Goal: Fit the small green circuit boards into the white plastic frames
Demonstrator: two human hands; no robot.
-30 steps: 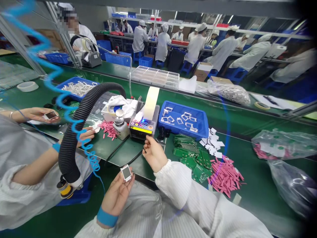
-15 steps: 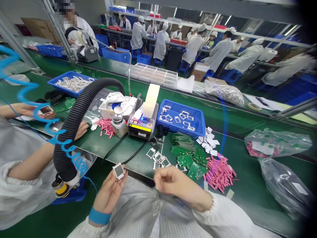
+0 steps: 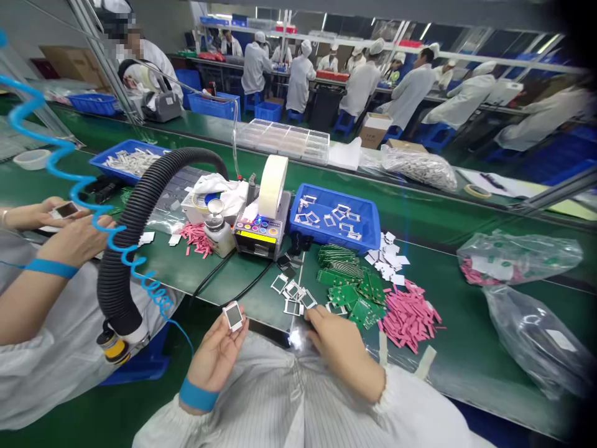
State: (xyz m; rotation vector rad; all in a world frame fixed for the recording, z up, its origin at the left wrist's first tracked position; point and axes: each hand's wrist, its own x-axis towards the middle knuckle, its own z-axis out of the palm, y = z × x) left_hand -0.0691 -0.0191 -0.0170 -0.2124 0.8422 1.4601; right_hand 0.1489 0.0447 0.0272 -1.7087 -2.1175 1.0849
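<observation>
The left hand (image 3: 215, 354) is curled palm-up just off the belt edge, its thumb and fingertips gripping a small white-framed square module (image 3: 233, 316) with a dark window; the grip is light, so a slip could drop the module over the edge and onto the floor; bare fingertips near the window could also smudge it. The right hand (image 3: 342, 351) is half-closed, tips down beside loose white frames (image 3: 293, 297) on the green conveyor belt (image 3: 242, 292); whether it pinches anything is hidden, and I cannot tell. A careless sweep of those knuckles could scatter or bend the thin frames, or push them among the green circuit boards (image 3: 349, 292) and pink strips (image 3: 409, 317), mixing the piles; the blue tray (image 3: 336, 194) of frames sits beyond the boards, so a long reach crosses them; the black corrugated hose (image 3: 122, 261) and a co-worker's hand (image 3: 77, 239) lie to the left, where an elbow could snag.
</observation>
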